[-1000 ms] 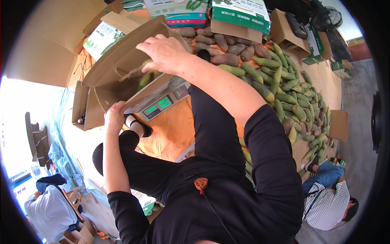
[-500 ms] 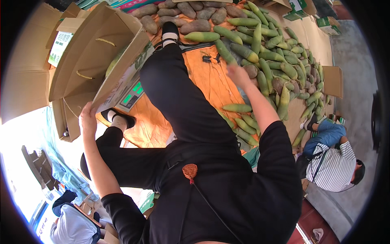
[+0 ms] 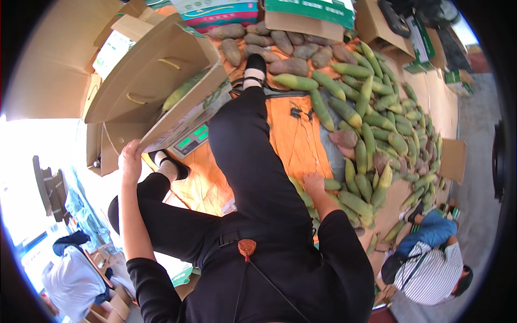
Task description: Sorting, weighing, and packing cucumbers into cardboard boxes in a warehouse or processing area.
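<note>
**Hand positions at the carton and the produce pile**

Left hand, left of centre: fingers curled over the lower edge of the tilted brown cardboard carton, which fills the upper left and rests on a scale with a green display. A white rectangular label sits on a carton flap at upper left.

Right hand, centre right: fingers spread, pressing down on green corn ears lying on the orange sheet.

Top centre: a teal-and-red box and a green-topped box border the brown sweet potatoes.
</note>
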A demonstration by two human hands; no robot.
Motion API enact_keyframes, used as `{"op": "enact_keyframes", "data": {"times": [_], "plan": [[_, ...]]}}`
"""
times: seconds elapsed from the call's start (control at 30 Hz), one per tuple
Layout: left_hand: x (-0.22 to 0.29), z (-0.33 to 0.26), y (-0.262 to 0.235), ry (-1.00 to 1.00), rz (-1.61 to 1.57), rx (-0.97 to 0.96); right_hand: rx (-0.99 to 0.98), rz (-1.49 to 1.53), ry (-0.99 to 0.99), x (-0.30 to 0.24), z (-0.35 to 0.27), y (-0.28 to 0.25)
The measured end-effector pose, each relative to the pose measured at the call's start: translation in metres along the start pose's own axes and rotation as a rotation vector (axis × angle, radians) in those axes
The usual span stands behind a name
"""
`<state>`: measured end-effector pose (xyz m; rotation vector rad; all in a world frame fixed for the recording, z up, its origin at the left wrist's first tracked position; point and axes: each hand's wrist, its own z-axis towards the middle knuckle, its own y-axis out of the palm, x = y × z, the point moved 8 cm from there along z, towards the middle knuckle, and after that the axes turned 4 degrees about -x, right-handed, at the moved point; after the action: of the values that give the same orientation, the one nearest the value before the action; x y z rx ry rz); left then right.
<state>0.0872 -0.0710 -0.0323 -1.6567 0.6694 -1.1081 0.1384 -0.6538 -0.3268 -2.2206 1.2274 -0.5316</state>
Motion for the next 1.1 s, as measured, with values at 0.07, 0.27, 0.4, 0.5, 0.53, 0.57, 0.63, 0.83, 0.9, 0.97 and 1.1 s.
{"op": "enact_keyframes", "data": {"times": [0.07, 0.27, 0.4, 0.5, 0.53, 0.57, 0.63, 0.83, 0.9, 0.97, 1.1], "plan": [[0.004, -0.001, -0.004, -0.013, 0.030, 0.018, -0.052, -0.012, -0.030, -0.008, 0.003, 0.000], [0.014, 0.001, -0.006, -0.007, 0.071, 0.035, -0.065, -0.150, -0.053, -0.005, 0.005, 0.015], [0.009, -0.002, -0.004, -0.043, 0.109, 0.012, -0.081, -0.097, -0.036, 0.000, -0.003, 0.016], [0.012, -0.005, -0.007, -0.093, 0.122, -0.016, -0.093, -0.011, -0.016, 0.009, -0.010, -0.007], [0.013, -0.004, -0.005, -0.080, 0.123, -0.024, -0.086, -0.020, -0.022, 0.016, -0.007, -0.009], [0.015, -0.003, -0.004, -0.067, 0.123, -0.032, -0.047, 0.068, 0.090, 0.034, -0.004, -0.015], [0.013, -0.003, -0.005, -0.107, 0.109, -0.049, 0.000, 0.151, 0.190, 0.051, -0.003, -0.028], [0.010, -0.006, -0.004, -0.169, 0.087, -0.128, 0.429, 0.537, 0.183, 0.089, -0.013, -0.095], [0.011, -0.007, -0.006, -0.175, 0.095, -0.113, 0.620, 0.801, 0.123, 0.099, -0.015, -0.115], [0.012, -0.006, -0.006, -0.172, 0.099, -0.103, 0.672, 1.058, -0.010, 0.109, -0.007, -0.132], [0.024, -0.012, -0.027, -0.140, 0.174, 0.047, 0.779, 1.619, -0.271, 0.073, -0.036, -0.235]]}}
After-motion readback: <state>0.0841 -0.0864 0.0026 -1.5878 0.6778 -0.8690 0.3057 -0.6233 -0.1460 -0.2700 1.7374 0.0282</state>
